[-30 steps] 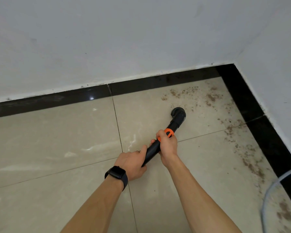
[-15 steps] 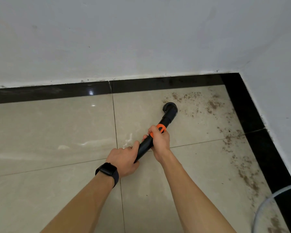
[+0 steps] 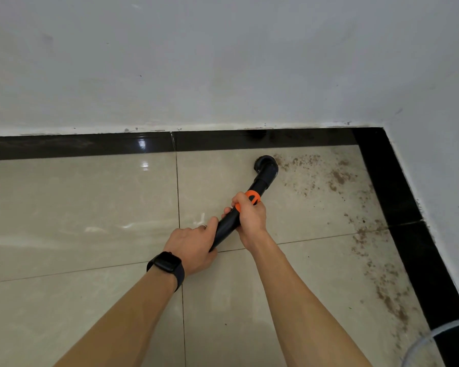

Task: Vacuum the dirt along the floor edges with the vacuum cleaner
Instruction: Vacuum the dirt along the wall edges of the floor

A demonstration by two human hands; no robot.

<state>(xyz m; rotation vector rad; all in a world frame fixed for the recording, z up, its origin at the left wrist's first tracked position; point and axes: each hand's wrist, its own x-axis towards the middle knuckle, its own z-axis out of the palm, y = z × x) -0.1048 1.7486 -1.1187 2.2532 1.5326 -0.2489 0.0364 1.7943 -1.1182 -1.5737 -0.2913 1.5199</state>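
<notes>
Vacuum wand (image 3: 245,205) is gripped by both hands: right hand (image 3: 249,218) at its orange collar (image 3: 251,196), left hand (image 3: 194,245) behind; beyond them, the nozzle (image 3: 266,165) seemingly touches floor beside dirt (image 3: 337,178).

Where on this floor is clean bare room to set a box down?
The glossy beige floor tiles left of the black vacuum tube, below the black border strip, are bare. Brown dirt crowds the right corner and edge, with a pale hose bottom right.
</notes>
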